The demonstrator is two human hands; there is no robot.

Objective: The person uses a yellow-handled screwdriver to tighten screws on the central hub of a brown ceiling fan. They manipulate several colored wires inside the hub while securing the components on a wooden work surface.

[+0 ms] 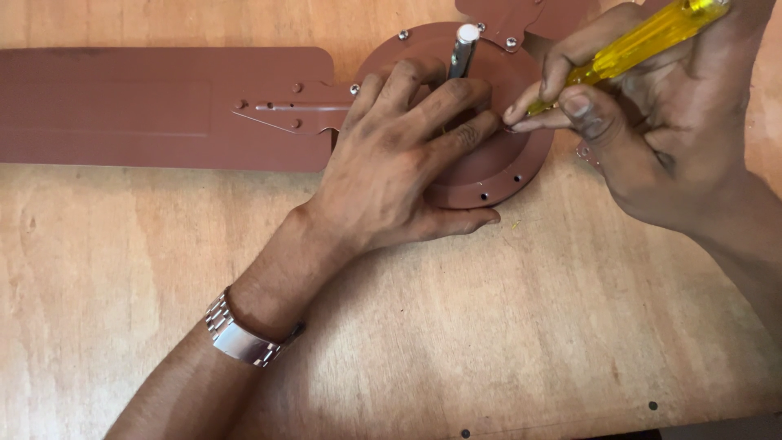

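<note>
Wristwatch [238,336] nearest, on left hand [399,163] pressed flat, fingers spread, over brown fan hub [497,159] at table [456,326] far centre. Right hand [643,122] clamped on yellow screwdriver [643,37], tip at hub rim. Blade [155,106] extends left. Hub likely heavy, rigid, smooth; steady by rim.

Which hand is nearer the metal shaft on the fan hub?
Left. The left hand lies flat on the hub, fingers beside the shaft. The right hand works the yellow screwdriver at the hub's right rim.

Left hand [399,163] pressed flat on the brown fan hub [497,155]; right hand [652,122] gripped a yellow-handled screwdriver [643,37] at its rim, on the wooden table [407,326].
</note>
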